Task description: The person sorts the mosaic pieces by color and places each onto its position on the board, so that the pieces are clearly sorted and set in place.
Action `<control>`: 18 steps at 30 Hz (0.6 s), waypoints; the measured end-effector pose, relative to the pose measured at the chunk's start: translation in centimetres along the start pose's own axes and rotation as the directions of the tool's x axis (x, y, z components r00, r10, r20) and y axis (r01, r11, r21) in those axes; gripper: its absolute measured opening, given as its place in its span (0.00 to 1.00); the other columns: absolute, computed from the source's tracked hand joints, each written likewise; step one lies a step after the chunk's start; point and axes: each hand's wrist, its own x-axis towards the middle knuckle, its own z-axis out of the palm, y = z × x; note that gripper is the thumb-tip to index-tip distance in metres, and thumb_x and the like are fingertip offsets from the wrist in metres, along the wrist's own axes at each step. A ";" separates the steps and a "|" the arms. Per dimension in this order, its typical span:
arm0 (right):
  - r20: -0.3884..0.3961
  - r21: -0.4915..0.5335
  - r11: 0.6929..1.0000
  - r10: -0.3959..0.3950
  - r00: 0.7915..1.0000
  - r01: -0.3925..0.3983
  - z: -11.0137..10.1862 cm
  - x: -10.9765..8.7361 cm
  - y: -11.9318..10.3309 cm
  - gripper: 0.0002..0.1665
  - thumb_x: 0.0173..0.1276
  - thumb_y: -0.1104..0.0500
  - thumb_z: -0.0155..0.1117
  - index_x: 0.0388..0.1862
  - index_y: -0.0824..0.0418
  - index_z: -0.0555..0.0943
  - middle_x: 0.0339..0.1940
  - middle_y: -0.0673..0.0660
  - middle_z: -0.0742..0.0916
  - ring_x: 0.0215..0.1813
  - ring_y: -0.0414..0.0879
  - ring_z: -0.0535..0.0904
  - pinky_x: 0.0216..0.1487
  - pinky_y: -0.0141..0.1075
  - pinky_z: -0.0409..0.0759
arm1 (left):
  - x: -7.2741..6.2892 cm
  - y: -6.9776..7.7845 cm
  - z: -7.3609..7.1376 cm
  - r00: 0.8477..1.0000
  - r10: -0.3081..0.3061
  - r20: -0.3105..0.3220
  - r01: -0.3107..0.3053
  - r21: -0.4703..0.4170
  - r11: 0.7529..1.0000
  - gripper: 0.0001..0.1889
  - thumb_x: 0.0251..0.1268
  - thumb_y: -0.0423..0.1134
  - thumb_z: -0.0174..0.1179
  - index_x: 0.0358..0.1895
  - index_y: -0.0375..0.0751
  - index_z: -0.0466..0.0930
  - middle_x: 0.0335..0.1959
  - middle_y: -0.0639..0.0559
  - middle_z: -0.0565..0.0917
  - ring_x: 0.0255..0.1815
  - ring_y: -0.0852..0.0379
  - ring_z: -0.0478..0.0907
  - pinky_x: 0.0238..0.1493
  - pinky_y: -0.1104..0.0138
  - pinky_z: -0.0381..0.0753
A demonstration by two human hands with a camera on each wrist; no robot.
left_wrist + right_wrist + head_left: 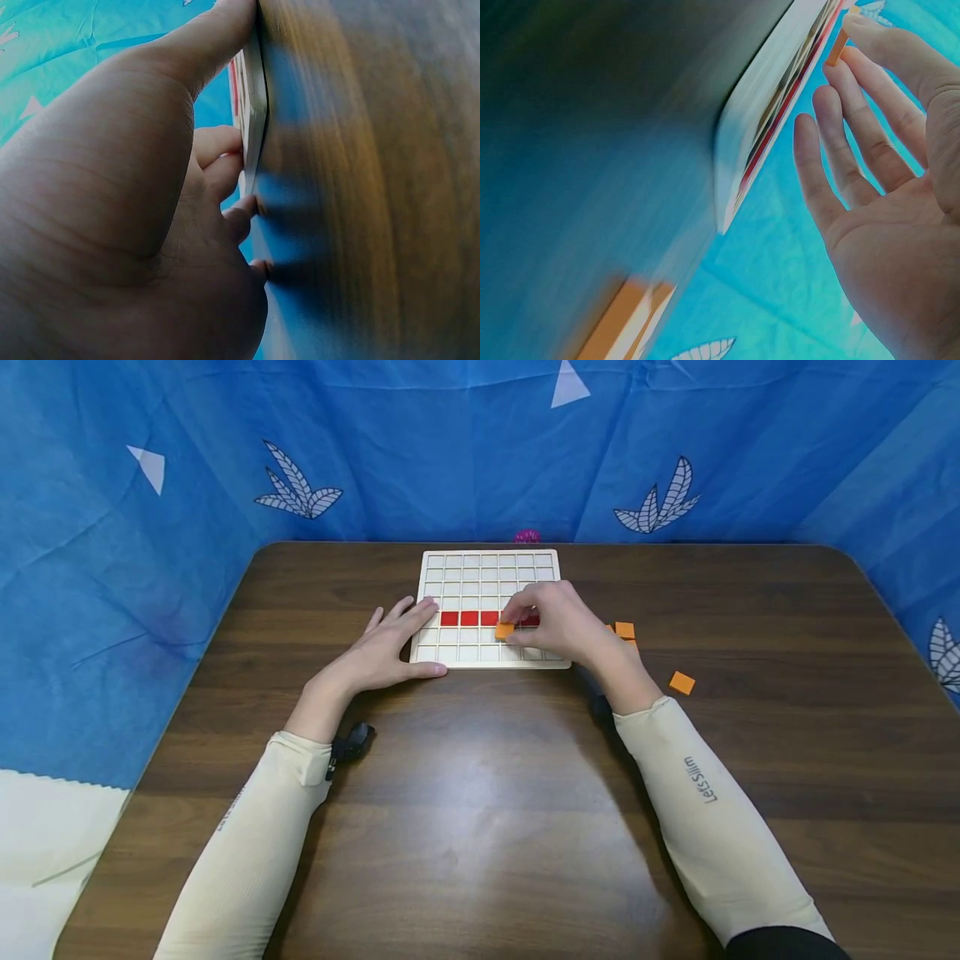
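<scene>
A white grid board (491,664) lies near the table's far edge, with a row of red square tiles (469,618) across it. My left hand (378,652) rests on the board's left side, fingers spread and thumb at the front left corner. Over the board's right half, my right hand (558,620) pinches an orange square tile (505,631) between thumb and fingers, just in front of the red row. In the right wrist view the orange tile (840,46) is seen edge-on at the fingertips, above the board. The right hand hides part of the red row.
Several loose orange tiles (624,630) lie right of the board, partly behind the right wrist. One more orange tile (682,683) sits apart, farther right. The brown wooden table (465,827) is backed by a blue patterned cloth (450,452).
</scene>
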 end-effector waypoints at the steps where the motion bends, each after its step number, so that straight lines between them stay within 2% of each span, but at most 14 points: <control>1: -0.002 0.001 1.000 -0.009 1.000 0.009 0.2 0.3 -0.2 0.14 0.62 0.59 0.82 0.46 0.59 0.92 0.45 0.54 0.92 0.47 0.50 0.82 0.54 0.41 0.82 | 0.0 0.0 0.0 1.000 0.000 0.002 0.000 -0.003 1.000 0.54 0.66 0.63 0.69 0.87 0.47 0.50 0.89 0.52 0.49 0.90 0.45 0.36 0.85 0.40 0.30; 18: 0.010 -0.009 0.996 -0.091 0.996 0.091 3.0 3.7 -3.1 0.13 0.61 0.59 0.83 0.44 0.60 0.92 0.40 0.55 0.92 0.44 0.48 0.84 0.52 0.38 0.82 | 0.2 -0.4 0.0 1.000 0.004 0.001 -0.004 -0.006 1.000 0.54 0.66 0.64 0.69 0.87 0.48 0.50 0.89 0.54 0.49 0.90 0.46 0.36 0.86 0.41 0.30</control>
